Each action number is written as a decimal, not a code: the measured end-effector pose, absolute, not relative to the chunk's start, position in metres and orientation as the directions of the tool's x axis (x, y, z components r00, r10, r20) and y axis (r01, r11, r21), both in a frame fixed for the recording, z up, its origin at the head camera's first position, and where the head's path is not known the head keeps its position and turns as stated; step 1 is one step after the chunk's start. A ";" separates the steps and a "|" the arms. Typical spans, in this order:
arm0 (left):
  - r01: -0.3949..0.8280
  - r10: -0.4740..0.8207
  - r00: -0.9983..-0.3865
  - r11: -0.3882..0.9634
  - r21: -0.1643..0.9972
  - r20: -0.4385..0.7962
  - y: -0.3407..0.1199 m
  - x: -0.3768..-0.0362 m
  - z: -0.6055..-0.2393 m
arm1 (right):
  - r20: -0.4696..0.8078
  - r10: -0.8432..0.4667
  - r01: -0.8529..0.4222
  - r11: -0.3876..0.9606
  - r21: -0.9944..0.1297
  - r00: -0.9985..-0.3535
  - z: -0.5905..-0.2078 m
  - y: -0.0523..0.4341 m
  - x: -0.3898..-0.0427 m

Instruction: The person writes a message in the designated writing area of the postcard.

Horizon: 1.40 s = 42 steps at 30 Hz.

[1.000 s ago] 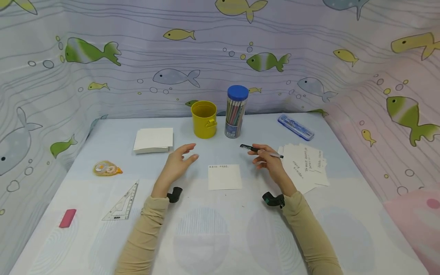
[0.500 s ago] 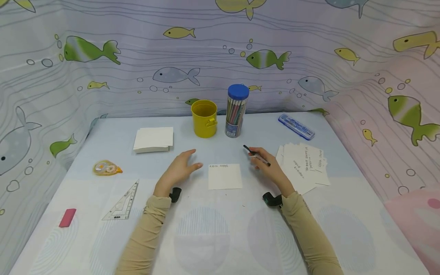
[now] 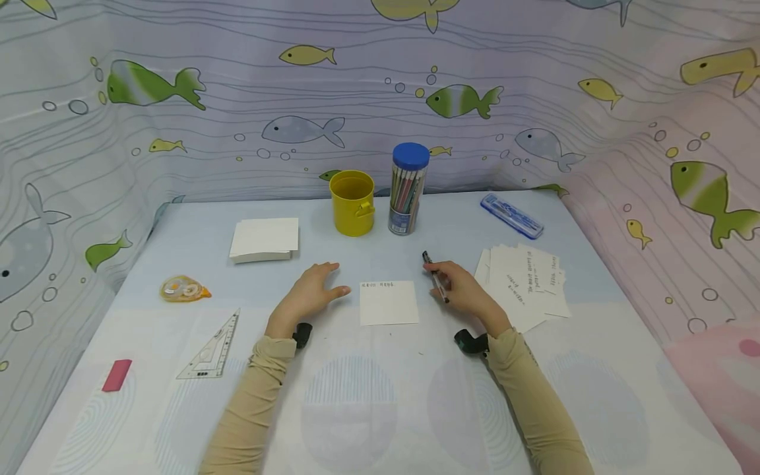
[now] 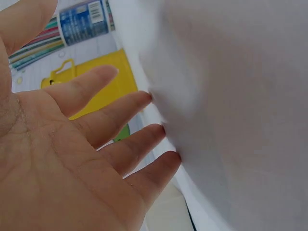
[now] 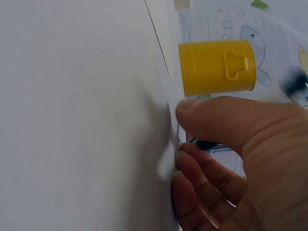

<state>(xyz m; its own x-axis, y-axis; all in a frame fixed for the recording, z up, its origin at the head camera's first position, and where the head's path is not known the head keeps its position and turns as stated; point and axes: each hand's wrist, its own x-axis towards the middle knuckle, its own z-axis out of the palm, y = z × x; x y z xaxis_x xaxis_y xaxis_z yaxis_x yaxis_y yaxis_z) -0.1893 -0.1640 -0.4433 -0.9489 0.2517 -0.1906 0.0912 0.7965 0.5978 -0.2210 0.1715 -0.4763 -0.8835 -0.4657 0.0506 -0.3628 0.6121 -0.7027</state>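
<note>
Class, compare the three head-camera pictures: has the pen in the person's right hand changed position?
Yes. The pen has swung from lying crosswise to pointing away from the person, and dropped with the right hand toward the table, closer to the note card.

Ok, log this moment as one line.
left hand: open, flat on table | right hand: holds pen | note card: between hands
</note>
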 end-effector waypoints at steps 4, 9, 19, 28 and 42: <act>0.100 0.260 -0.945 0.805 0.585 -0.196 -0.164 -0.190 -0.445 | 0.008 -0.466 -0.332 0.618 -0.713 -0.885 -0.476 0.173 -0.222; 0.118 0.275 -0.940 0.815 0.567 -0.200 -0.163 -0.190 -0.446 | 0.005 -0.479 -0.341 0.618 -0.708 -0.878 -0.475 0.177 -0.222; 0.154 0.295 -0.931 0.851 0.502 -0.214 -0.161 -0.189 -0.444 | -0.053 -0.462 -0.327 0.699 -0.636 -0.885 -0.473 0.179 -0.224; 0.145 0.271 -0.930 0.890 0.431 -0.249 -0.161 -0.186 -0.444 | -0.087 -0.508 -0.353 0.702 -0.619 -0.857 -0.472 0.179 -0.225; 0.155 0.283 -0.919 0.898 0.411 -0.273 -0.162 -0.185 -0.444 | -0.146 -0.566 -0.354 0.675 -0.647 -0.812 -0.467 0.184 -0.223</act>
